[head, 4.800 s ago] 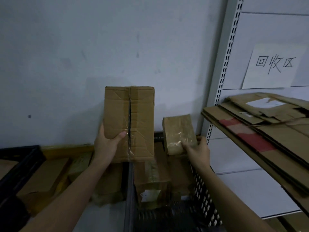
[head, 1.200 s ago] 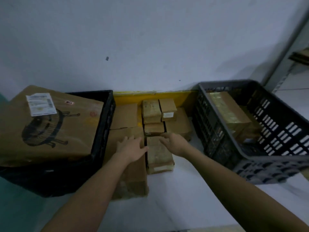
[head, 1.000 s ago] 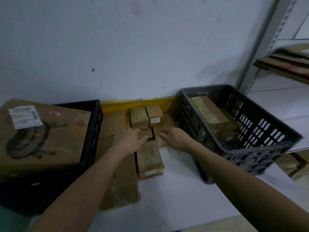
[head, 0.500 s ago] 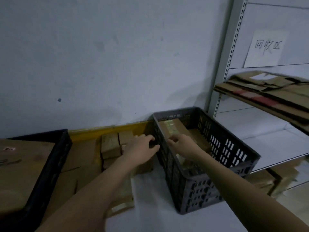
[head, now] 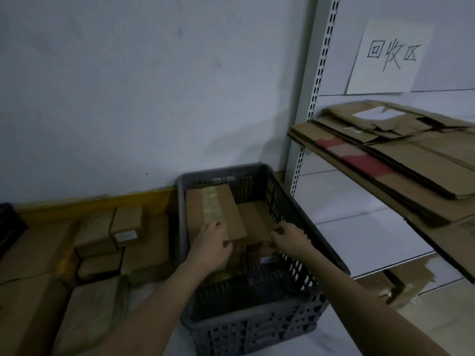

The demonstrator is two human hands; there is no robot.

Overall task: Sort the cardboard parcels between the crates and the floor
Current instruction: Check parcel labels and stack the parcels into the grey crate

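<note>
A grey slotted crate (head: 257, 327) stands on the floor by the wall. Inside it a long cardboard parcel with a tape strip (head: 213, 209) lies on top, and a lower brown parcel (head: 255, 222) lies to its right. My left hand (head: 210, 245) holds the near end of the taped parcel, fingers on its top and thumb round its end. My right hand (head: 289, 240) has curled fingers pinching the near edge of the lower parcel. Left of the crate, several small parcels (head: 126, 222) and flat boxes (head: 33, 247) lie on the floor.
A black crate's corner (head: 7, 222) shows at the far left. On the right, a metal shelf upright (head: 316, 98) carries a shelf stacked with flattened cardboard (head: 385, 155), under a paper sign (head: 390, 55). More boxes (head: 401, 281) sit under the shelf.
Both hands left the parcels on the floor and moved right into the grey crate, where they now hold parcels. My view swung right and up toward the shelf.
</note>
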